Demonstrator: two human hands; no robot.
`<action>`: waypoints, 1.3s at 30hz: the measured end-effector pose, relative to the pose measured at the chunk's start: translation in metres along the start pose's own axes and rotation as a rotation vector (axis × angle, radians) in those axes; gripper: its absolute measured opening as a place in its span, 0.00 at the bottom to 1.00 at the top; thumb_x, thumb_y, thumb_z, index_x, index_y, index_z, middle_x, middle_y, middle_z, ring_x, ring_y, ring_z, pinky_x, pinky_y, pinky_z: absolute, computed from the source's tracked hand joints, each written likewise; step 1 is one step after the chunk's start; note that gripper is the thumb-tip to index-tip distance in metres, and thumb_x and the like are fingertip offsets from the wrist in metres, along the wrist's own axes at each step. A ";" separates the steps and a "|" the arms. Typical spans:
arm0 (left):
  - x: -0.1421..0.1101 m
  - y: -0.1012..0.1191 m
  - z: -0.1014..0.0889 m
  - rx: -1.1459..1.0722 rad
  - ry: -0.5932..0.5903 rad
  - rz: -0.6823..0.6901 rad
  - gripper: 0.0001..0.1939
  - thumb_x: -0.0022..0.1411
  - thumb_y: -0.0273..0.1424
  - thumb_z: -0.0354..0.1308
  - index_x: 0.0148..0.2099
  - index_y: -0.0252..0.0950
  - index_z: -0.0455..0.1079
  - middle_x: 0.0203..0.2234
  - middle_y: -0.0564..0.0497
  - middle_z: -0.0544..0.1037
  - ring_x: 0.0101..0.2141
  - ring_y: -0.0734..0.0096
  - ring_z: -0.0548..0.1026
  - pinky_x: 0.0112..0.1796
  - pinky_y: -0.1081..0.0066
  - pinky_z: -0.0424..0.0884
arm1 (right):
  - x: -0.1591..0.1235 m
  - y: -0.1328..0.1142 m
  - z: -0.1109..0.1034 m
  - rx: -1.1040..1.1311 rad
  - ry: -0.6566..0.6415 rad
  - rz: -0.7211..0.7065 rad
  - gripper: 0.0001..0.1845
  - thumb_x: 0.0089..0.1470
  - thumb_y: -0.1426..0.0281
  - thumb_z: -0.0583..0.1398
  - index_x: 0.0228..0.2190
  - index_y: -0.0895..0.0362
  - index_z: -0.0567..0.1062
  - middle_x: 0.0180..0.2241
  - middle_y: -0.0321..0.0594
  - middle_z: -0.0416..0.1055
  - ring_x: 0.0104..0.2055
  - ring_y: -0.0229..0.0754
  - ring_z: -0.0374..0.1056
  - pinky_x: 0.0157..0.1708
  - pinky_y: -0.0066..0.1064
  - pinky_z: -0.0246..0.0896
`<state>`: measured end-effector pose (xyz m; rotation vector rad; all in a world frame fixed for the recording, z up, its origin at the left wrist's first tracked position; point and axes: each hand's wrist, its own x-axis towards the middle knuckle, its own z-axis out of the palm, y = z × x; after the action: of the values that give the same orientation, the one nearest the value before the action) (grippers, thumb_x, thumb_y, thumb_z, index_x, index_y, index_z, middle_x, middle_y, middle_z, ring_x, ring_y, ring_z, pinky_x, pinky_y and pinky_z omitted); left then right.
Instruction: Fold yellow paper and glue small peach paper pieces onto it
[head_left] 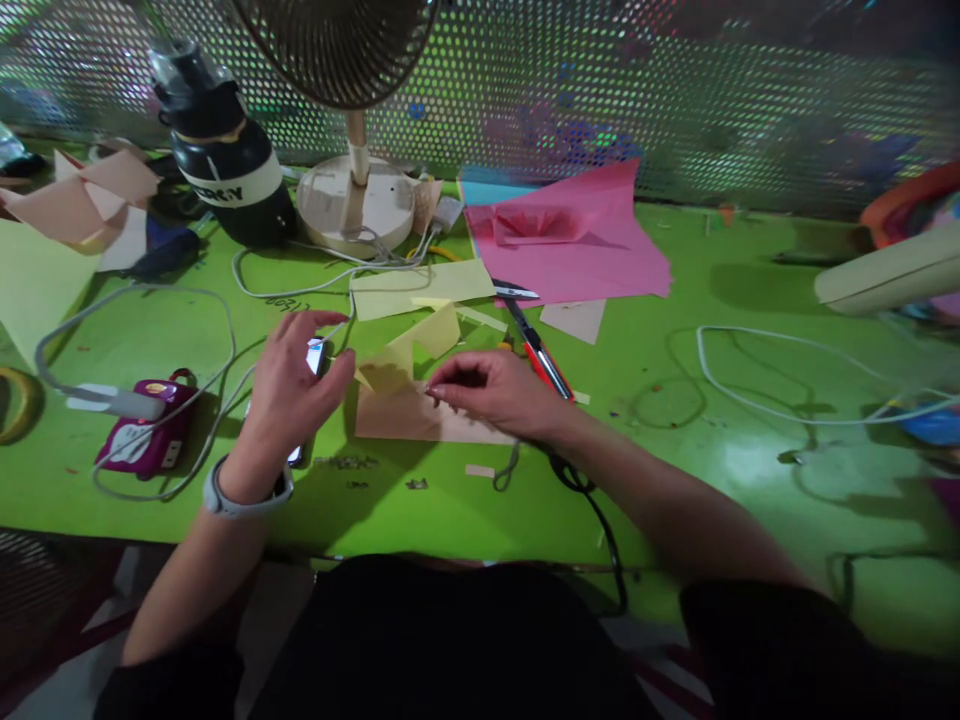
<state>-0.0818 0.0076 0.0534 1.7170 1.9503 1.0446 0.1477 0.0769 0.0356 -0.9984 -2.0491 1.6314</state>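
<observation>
A green table bore a loose white cable.
Small grey bits and a peach paper lay toward the front; farther back were a red cutter, a pink sheet, a dark bottle and a fan's base. A purple case sat at left.

- desk fan: 11 o'clock from right hand
- water bottle: fan's 9
- smartphone: partly under left hand
- utility knife: right hand's 2ish
</observation>
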 end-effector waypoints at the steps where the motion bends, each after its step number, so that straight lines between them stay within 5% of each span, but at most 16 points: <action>1: 0.003 -0.005 -0.003 0.072 -0.036 0.027 0.20 0.57 0.32 0.58 0.52 0.33 0.70 0.48 0.43 0.75 0.50 0.57 0.71 0.49 0.61 0.67 | 0.007 0.000 0.001 0.039 -0.019 0.033 0.07 0.53 0.68 0.64 0.33 0.59 0.78 0.30 0.38 0.77 0.29 0.35 0.70 0.29 0.29 0.65; 5: 0.011 -0.022 -0.003 0.023 -0.295 0.039 0.24 0.57 0.32 0.58 0.57 0.34 0.67 0.47 0.45 0.77 0.47 0.60 0.74 0.47 0.64 0.69 | 0.030 0.001 0.009 0.083 -0.070 0.068 0.04 0.52 0.72 0.63 0.30 0.60 0.77 0.28 0.38 0.75 0.25 0.32 0.66 0.24 0.26 0.62; 10: 0.014 -0.031 0.005 -0.015 -0.455 0.066 0.24 0.58 0.31 0.57 0.57 0.34 0.68 0.42 0.45 0.80 0.40 0.64 0.77 0.42 0.66 0.70 | 0.045 -0.001 0.018 0.027 -0.122 0.061 0.04 0.54 0.71 0.62 0.31 0.60 0.76 0.27 0.38 0.74 0.21 0.30 0.62 0.17 0.24 0.56; 26: 0.013 -0.024 0.009 -0.042 -0.436 0.164 0.15 0.62 0.31 0.55 0.51 0.34 0.70 0.40 0.46 0.79 0.40 0.65 0.77 0.41 0.64 0.72 | 0.061 -0.004 0.011 -0.148 -0.190 0.025 0.03 0.50 0.75 0.62 0.30 0.59 0.78 0.29 0.38 0.76 0.29 0.35 0.69 0.31 0.28 0.63; 39: 0.011 -0.025 0.012 -0.114 -0.470 0.120 0.16 0.61 0.28 0.55 0.51 0.34 0.68 0.39 0.46 0.79 0.39 0.65 0.78 0.37 0.68 0.73 | 0.065 -0.009 0.008 -0.227 -0.184 0.039 0.04 0.52 0.75 0.62 0.31 0.60 0.79 0.30 0.40 0.78 0.29 0.35 0.70 0.31 0.29 0.64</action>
<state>-0.0930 0.0217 0.0298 1.8312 1.4832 0.6903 0.0945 0.1156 0.0313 -0.9988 -2.3946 1.5879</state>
